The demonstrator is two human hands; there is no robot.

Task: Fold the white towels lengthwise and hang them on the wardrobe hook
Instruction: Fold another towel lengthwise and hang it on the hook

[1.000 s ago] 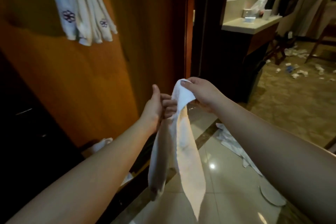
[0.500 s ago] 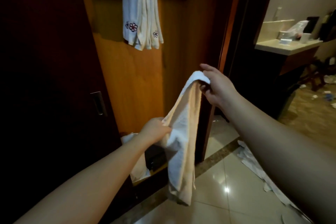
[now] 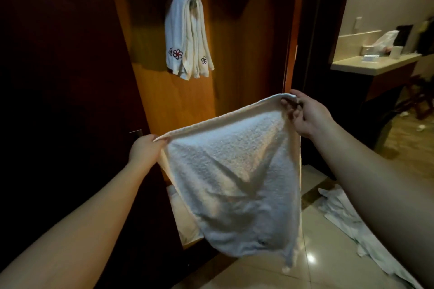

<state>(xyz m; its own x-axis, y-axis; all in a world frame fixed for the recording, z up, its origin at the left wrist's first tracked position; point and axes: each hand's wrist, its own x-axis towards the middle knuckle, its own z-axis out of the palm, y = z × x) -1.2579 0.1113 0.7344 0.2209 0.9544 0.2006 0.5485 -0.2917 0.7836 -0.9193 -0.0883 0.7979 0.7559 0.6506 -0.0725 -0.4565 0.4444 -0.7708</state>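
Note:
I hold a white towel (image 3: 234,176) spread out flat in front of me, its top edge stretched between both hands. My left hand (image 3: 144,149) pinches the lower left corner of that edge. My right hand (image 3: 305,114) grips the higher right corner. The rest of the towel hangs down loosely towards the floor. Above it, several folded white towels with flower embroidery (image 3: 187,37) hang from the wardrobe hook (image 3: 193,2), which is mostly hidden by them.
The orange wooden wardrobe panel (image 3: 234,42) is straight ahead, with a dark door (image 3: 58,77) to the left. More white cloth lies in the wardrobe bottom (image 3: 183,218) and on the tiled floor (image 3: 347,218) at right. A counter (image 3: 373,65) stands far right.
The towel went from a narrow bunched strip to a wide open sheet. My hands moved apart, the left sliding along the edge, and my view rose towards the hook.

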